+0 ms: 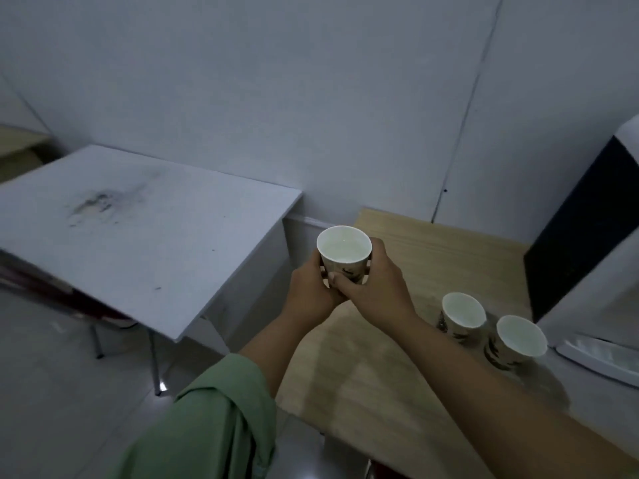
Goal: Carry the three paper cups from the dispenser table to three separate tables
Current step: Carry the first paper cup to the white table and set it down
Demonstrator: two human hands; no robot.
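Observation:
A white paper cup (344, 250) with a dark print and liquid inside is held upright in the air between both hands, over the left edge of the wooden dispenser table (432, 257). My left hand (309, 293) wraps its left side and my right hand (375, 281) its right side, thumb across the front. Two more printed paper cups, one (462, 312) and another (520, 337), stand side by side on the wooden table to the right, in front of the white and black dispenser (594, 236).
A white square table (138, 229) with dark smudges stands to the left, with a narrow gap between it and the wooden table. A pale wall runs behind both. Grey tiled floor (52, 392) lies at the lower left.

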